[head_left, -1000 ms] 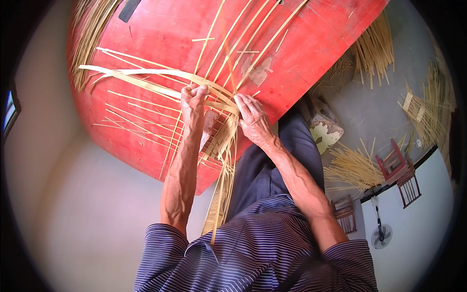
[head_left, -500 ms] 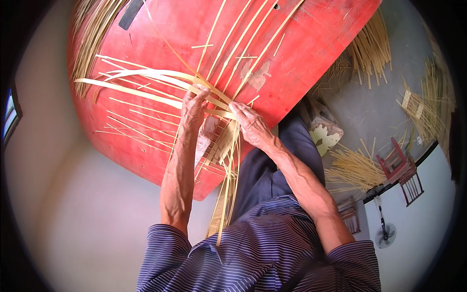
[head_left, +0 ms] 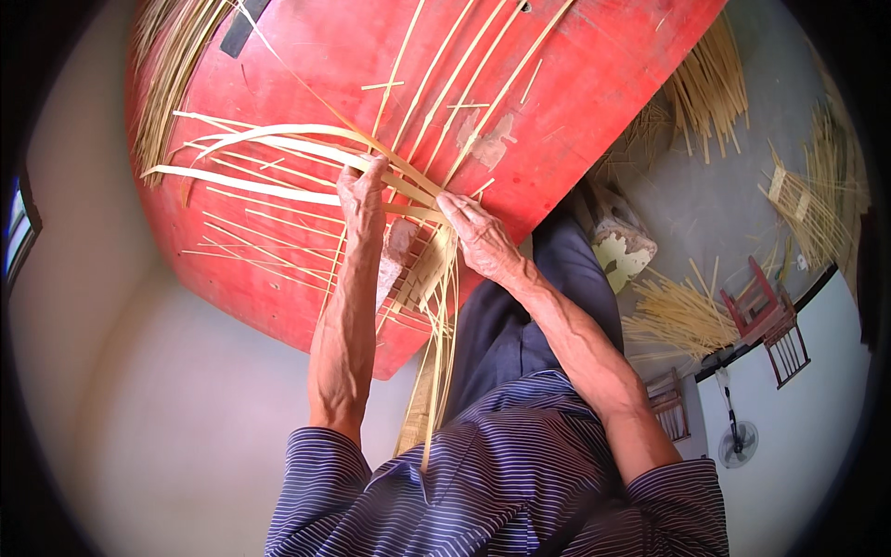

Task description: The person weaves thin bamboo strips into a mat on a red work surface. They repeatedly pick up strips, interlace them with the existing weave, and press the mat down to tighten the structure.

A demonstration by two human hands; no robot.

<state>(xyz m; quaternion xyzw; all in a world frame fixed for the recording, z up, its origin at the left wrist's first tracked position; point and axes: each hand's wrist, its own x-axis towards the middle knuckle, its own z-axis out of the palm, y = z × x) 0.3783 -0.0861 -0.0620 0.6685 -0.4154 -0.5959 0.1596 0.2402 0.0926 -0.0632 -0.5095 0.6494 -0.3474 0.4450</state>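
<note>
Both my hands work at a partly woven piece of bamboo strips on a red board. My left hand is closed, its thumb and fingers pinching pale, flat bamboo strips that arc off to the left. At the weave's upper corner, my right hand pinches the strips where they cross. Partly hidden behind my left wrist, a whitish-red block rests on the weave. Loose strip ends hang from its near side toward my lap.
A bundle of thin strips lies at the board's far left, near a dark flat bar. More strips are heaped on the floor at right, near a red chair and a fan. Another bundle hangs beyond the board's right edge.
My left hand has shifted slightly left and up along the strips, and the pale strips at left have moved with it. My right hand has stayed nearly in place.
</note>
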